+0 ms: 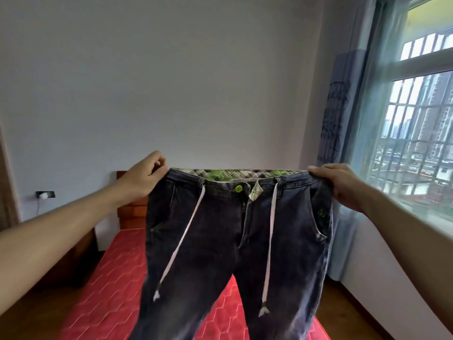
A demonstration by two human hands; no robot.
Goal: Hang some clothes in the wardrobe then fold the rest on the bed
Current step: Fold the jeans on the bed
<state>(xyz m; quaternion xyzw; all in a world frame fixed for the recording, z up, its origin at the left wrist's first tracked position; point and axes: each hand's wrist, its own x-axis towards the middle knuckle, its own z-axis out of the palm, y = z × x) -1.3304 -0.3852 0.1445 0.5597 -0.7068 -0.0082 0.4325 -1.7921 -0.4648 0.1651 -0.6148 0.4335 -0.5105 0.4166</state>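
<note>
A red mattress (117, 285) is seen below, by a window (416, 133). Dark jeans (235, 241) are held up above it, the waistband pinched at each end by the left hand (141, 177) and right hand (340, 185). Folding is judged in hand; laying the jeans flat is called for next.
</note>
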